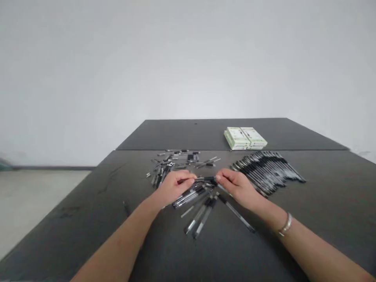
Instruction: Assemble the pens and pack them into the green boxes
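While both forearms reach in from the bottom of the frame, the left hand (174, 188) and the right hand (237, 188) meet near the centre, fingers curled almost closed. Their fingertips pinch a black-capped pen (207, 180) between them, though blur hides exactly how each hand grips it. Just below the hands, loose clear-barrelled pens (204, 219) lie fanned at different angles across the lower centre. Upper left of the left hand sits a jumbled heap of pen parts (173, 164), just beside its knuckles. To the right, a tight slanted row of black-capped pens (266, 172) lies near the right hand. Higher up, stacked green-and-white cartons (245, 138) rest on the far panel of the dark grey table (88, 219). A metal bracelet (284, 224) circles the right wrist.
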A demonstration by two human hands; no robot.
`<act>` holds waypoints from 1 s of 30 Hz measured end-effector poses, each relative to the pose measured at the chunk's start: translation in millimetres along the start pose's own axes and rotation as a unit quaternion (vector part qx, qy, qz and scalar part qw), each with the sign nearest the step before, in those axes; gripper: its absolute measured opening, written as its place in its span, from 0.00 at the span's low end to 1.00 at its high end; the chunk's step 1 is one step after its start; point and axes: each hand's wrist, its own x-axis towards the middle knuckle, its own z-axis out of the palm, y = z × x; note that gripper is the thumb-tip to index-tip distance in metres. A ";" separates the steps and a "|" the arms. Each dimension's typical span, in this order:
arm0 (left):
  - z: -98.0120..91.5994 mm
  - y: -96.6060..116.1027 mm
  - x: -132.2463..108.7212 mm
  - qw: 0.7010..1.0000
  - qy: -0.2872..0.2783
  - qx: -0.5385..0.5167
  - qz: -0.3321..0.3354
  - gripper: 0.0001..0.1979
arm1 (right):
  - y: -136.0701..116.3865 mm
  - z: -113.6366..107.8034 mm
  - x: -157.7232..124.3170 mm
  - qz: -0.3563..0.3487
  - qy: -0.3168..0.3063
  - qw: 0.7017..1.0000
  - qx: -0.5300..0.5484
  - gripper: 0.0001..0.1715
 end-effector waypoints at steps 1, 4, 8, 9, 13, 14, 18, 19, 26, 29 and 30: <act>0.1 0.9 0.2 1.000 0.000 0.000 0.001 0.15 | -0.5 0.1 -0.4 0.000 0.000 1.000 -0.002 0.19; 0.3 3.4 0.3 1.000 0.003 -0.010 -0.004 0.14 | -1.4 0.2 -1.2 0.002 0.004 1.000 0.005 0.19; 1.9 3.1 0.3 0.998 0.018 -0.052 -0.024 0.12 | 0.6 0.9 -0.8 0.004 0.018 0.999 0.039 0.19; 2.8 1.7 0.5 0.996 0.029 -0.070 -0.037 0.11 | 2.0 1.7 -0.4 0.005 0.018 0.999 0.049 0.19; 7.0 -10.2 3.0 0.975 0.088 -0.169 -0.111 0.13 | 9.6 8.9 3.0 -0.019 0.018 0.999 0.020 0.16; 8.0 -13.7 3.8 0.968 0.098 -0.197 -0.119 0.13 | 11.5 11.4 4.3 -0.032 0.018 0.999 -0.010 0.14; 10.0 -22.3 6.1 0.953 0.118 -0.252 -0.123 0.14 | 16.2 19.8 9.1 -0.061 0.006 0.988 -0.142 0.11; 10.1 -22.6 6.2 0.952 0.120 -0.254 -0.122 0.14 | 16.7 21.0 9.9 -0.057 0.000 0.985 -0.165 0.11; 10.3 -18.4 6.4 0.948 0.129 -0.263 -0.125 0.13 | 16.6 23.8 12.0 -0.022 -0.028 0.969 -0.244 0.08; 10.3 -19.0 6.8 0.947 0.131 -0.267 -0.122 0.13 | 15.9 24.7 13.0 -0.021 -0.024 0.965 -0.261 0.08; 10.2 -19.6 6.9 0.946 0.131 -0.269 -0.122 0.13 | 16.2 24.4 13.0 -0.024 -0.022 0.965 -0.262 0.08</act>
